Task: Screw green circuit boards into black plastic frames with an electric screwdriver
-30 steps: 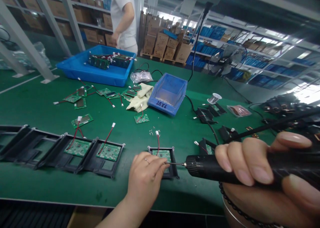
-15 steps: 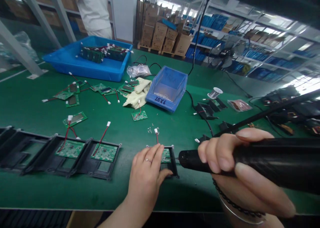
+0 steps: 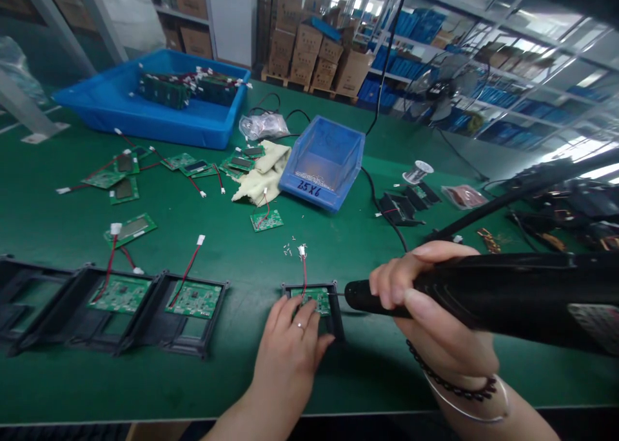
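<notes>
My left hand (image 3: 293, 341) lies over a black frame (image 3: 337, 312), its fingers on the green circuit board (image 3: 322, 297) inside and its thumb at the frame's lower right; it holds the frame against the table. My right hand (image 3: 425, 299) is wrapped round a black power screwdriver (image 3: 522, 296), held nearly level. The driver's thin bit points left and reaches the board's upper right area. A red wire with a white plug (image 3: 302, 251) rises from the board. Small screws (image 3: 289, 247) lie just behind the frame.
Several black frames (image 3: 157, 318) stand in a row at the left, two with boards. Behind are loose boards, a cloth (image 3: 264, 173), a blue screw bin (image 3: 309, 196) and a large blue tray (image 3: 159, 130). Solder wire (image 3: 418, 171) is at the right.
My left fingers have drawn back toward me, showing more of the board. The driver and my right hand have shifted slightly left, with the bit now over the board. The view has shifted a little.
</notes>
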{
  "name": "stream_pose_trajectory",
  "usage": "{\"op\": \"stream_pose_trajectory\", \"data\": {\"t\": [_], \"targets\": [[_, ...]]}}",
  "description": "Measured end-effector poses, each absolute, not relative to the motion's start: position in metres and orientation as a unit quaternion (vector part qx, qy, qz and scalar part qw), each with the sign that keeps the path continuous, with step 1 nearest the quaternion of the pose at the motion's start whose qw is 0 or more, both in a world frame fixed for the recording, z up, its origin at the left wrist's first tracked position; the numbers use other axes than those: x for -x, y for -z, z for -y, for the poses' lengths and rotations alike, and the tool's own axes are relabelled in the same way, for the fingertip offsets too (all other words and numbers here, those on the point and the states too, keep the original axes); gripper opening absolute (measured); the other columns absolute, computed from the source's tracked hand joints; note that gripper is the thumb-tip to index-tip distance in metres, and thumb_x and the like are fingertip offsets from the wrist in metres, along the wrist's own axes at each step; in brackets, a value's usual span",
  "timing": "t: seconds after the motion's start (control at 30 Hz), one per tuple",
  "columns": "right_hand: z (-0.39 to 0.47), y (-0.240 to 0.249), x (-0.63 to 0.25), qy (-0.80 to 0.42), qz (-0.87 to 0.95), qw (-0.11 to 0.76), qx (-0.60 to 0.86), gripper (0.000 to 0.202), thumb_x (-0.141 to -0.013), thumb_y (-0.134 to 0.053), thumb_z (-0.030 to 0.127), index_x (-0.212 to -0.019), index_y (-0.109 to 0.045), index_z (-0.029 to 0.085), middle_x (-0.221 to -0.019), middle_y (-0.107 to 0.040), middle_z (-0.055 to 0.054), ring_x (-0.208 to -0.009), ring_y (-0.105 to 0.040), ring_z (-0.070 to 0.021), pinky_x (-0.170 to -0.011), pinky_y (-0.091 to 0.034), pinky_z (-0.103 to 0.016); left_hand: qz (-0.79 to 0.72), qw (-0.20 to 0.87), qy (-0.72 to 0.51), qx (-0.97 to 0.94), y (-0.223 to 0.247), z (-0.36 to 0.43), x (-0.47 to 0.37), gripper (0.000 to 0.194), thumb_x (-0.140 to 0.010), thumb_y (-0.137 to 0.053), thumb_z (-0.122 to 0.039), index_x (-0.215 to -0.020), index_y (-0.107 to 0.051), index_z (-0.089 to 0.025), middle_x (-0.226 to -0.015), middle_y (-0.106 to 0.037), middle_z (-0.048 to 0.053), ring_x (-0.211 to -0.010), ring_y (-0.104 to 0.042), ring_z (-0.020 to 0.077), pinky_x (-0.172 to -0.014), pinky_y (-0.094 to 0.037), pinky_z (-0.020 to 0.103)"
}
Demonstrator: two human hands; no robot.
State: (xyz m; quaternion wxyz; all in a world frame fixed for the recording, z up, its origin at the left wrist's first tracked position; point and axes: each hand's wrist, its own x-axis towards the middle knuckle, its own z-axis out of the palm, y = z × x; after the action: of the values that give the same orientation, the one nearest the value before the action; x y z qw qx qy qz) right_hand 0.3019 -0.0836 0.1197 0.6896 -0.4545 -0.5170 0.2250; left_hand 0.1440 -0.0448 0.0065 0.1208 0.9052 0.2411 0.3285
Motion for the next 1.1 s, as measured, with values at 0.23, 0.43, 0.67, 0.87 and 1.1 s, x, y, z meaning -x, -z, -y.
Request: {"op": "stream_pose_trajectory", "data": {"t": [0.23,0.43,0.67,0.87,1.1], "targets": [[0.071,-0.115,-0.303,-0.241,0.525,0.690,0.435,0.018,-0.086,-0.069,0.018,-0.098,-0.059,0.027,-0.062,-0.055,0.008,-0.049,-0.051,-0.0107,-0.051,-0.050,-0.027,-0.250,0.106,-0.322,-0.907,-0.006,0.047,-0.146,0.019,-0.096,-0.057,-0.023,-0.098,-0.072,-0.012,-0.102,-0.076,0.010,-0.097,-0.067,0.0265,-0.092,-0.056,0.046],[0.062,-0.107,-0.312,-0.287,0.571,0.673,0.373,0.033,-0.085,-0.071,0.025,-0.116,-0.059,0.028,-0.061,-0.056,0.008,-0.047,-0.051,-0.0110,-0.047,-0.047,-0.025,-0.249,0.076,-0.325,-0.909,-0.003,0.042,-0.145,0.015,-0.092,-0.063,-0.019,-0.102,-0.070,-0.010,-0.103,-0.076,0.011,-0.095,-0.068,0.0274,-0.091,-0.056,0.047],[0.096,-0.136,-0.317,-0.235,0.512,0.753,0.340,0.030,-0.080,-0.075,0.025,-0.108,-0.066,0.027,-0.058,-0.055,0.006,-0.047,-0.049,-0.0128,-0.051,-0.047,-0.028,-0.329,0.118,-0.352,-0.868,0.009,0.047,-0.115,0.058,-0.091,-0.060,-0.019,-0.145,-0.040,-0.016,-0.144,-0.053,0.021,-0.127,-0.056,0.0330,-0.094,-0.056,0.049],[0.124,-0.132,-0.300,-0.200,0.433,0.807,0.347,0.025,-0.080,-0.073,0.026,-0.104,-0.067,0.028,-0.057,-0.054,0.005,-0.046,-0.046,-0.0135,-0.050,-0.048,-0.029,-0.229,0.261,-0.249,-0.904,0.002,0.077,-0.141,0.077,-0.081,-0.073,-0.017,-0.148,-0.035,-0.012,-0.151,-0.042,0.024,-0.136,-0.050,0.0290,-0.100,-0.055,0.041],[0.124,-0.090,-0.330,-0.161,0.455,0.721,0.497,0.028,-0.075,-0.080,0.026,-0.101,-0.069,0.029,-0.056,-0.063,0.002,-0.051,-0.059,-0.0190,-0.054,-0.054,-0.033,-0.218,0.185,-0.305,-0.908,-0.018,0.065,-0.102,0.029,-0.093,-0.058,-0.019,-0.122,-0.061,-0.022,-0.125,-0.069,0.007,-0.121,-0.062,0.0209,-0.106,-0.050,0.041]]}}
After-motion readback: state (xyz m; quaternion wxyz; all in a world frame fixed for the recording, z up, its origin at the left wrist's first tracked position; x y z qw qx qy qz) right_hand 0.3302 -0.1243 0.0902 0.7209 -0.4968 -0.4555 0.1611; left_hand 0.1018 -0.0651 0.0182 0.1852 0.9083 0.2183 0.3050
